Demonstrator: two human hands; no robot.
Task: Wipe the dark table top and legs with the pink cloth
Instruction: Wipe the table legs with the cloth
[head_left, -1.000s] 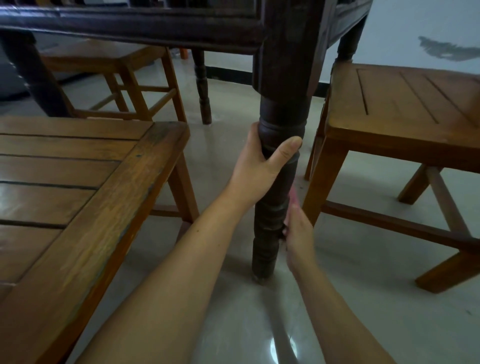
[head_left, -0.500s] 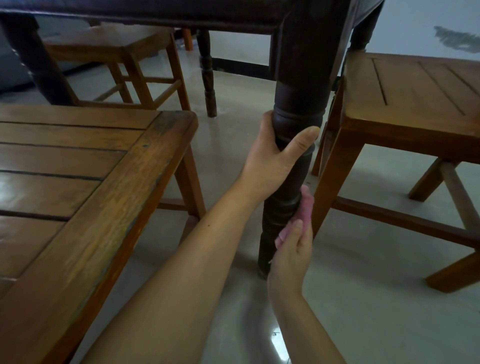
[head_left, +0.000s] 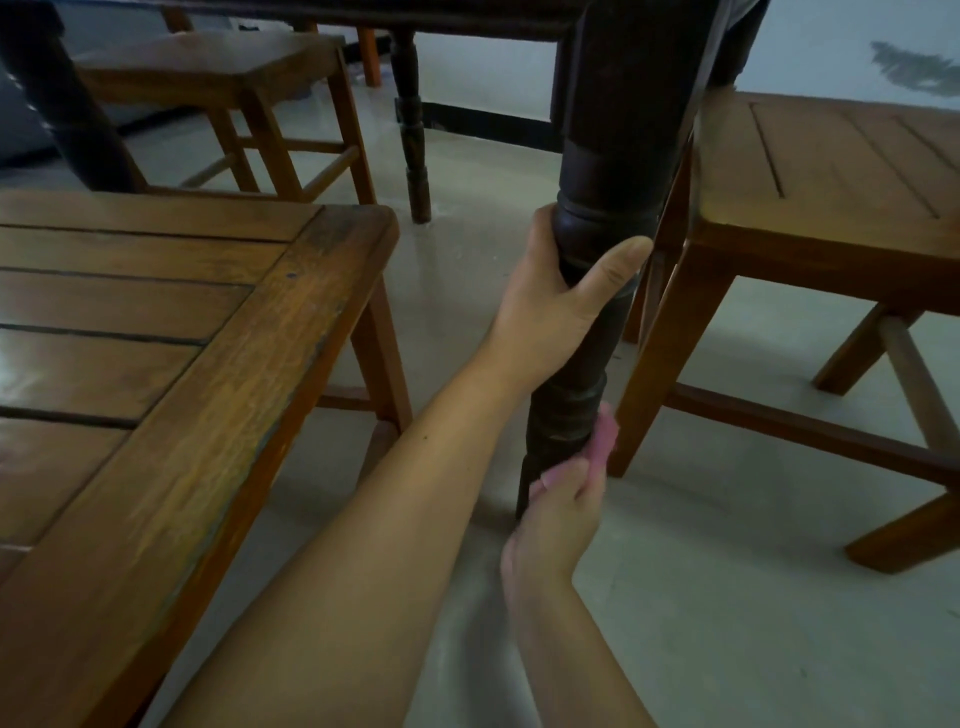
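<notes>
Two bare forearms reach in from the lower edge toward one turned leg. Nearest, the right hand (head_left: 563, 506) is closed around the pink cloth (head_left: 602, 441), fingers curled over a bunched wad that it presses against the right side of the dark table leg (head_left: 576, 374), low down, just above the narrow foot. Above it the left hand (head_left: 556, 306) is wrapped around the same leg at the rounded collar, thumb across the front and fingers out of sight behind; it holds the wood only, no cloth.

To do this stroke well, I would judge that the cloth should be spread wider than the present wad, so that it curls partway round the leg and gets into the grooves between the turned rings. The left hand's hold looks useful as a brace and ought to stay firm while the right works down to the foot and round the back face, which cannot be seen from here.

Just beside the leg on the right stands a brown stool (head_left: 831, 208), its own leg close enough to crowd the wiping hand. Left is a slatted brown table (head_left: 208, 322). Beyond, across the pale floor (head_left: 727, 597), a far dark leg (head_left: 413, 130) waits.
</notes>
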